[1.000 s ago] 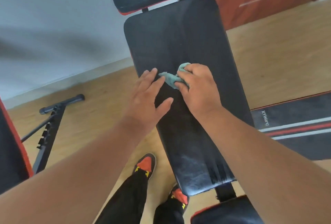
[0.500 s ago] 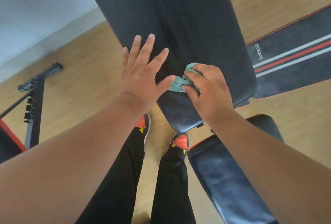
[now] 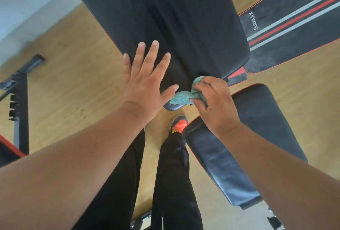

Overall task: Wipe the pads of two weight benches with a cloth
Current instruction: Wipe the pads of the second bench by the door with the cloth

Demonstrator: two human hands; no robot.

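The long black back pad (image 3: 176,20) of a weight bench fills the upper middle. My right hand (image 3: 215,104) grips a crumpled teal cloth (image 3: 182,98) and presses it on the pad's near end. Fingers spread, my left hand (image 3: 147,80) lies flat on the pad's near left edge, its thumb touching the cloth. Below the right hand sits the bench's black seat pad (image 3: 257,137), red-trimmed and partly hidden by my right forearm.
A black floor mat (image 3: 294,27) with red and white stripes lies on the wooden floor at the right. The frame (image 3: 18,101) of a second bench stands at the left edge. My legs and an orange shoe (image 3: 179,125) are between the benches.
The cloth and my right hand slid down the back pad to its near end. My left hand followed down the pad's left edge. The view tilted further down.
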